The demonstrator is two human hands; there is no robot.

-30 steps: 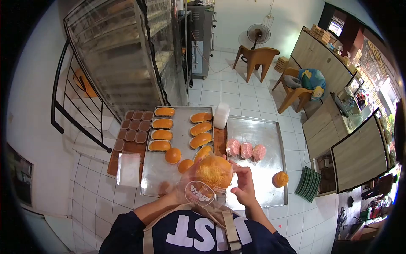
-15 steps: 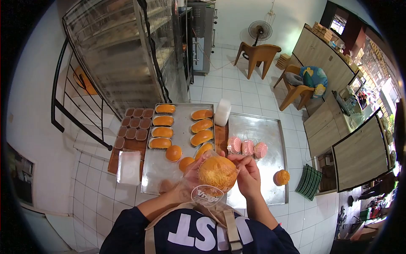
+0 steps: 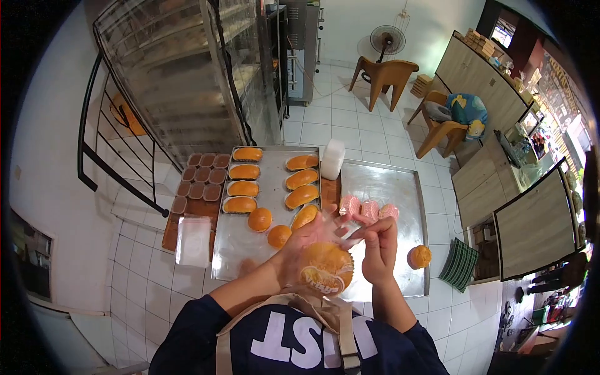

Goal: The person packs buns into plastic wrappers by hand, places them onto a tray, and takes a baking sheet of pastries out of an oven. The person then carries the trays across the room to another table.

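A round golden bun (image 3: 326, 259) sits inside a clear plastic bag (image 3: 325, 287) with white printing, close to my chest. My left hand (image 3: 292, 247) is wrapped around the left side of the bagged bun and holds it. At the top right of the bag, my right hand (image 3: 379, 247) pinches the plastic at the bag's mouth, its fingers partly smeared by motion. Just beyond my hands, three pink-wrapped buns (image 3: 369, 210) lie in a row on the right metal tray (image 3: 381, 178).
The left metal tray (image 3: 270, 181) holds several long buns (image 3: 242, 188) in paper cases and round buns (image 3: 260, 219). Brown-filled tubs (image 3: 200, 174) and a stack of clear bags (image 3: 194, 240) lie at left. White containers (image 3: 333, 159) stand between the trays; one bun (image 3: 420, 256) sits far right.
The bagged bun has come lower and turned, its printing now across the bun's front. My right hand has moved slightly right and up, with the plastic drawn along the bag's top.
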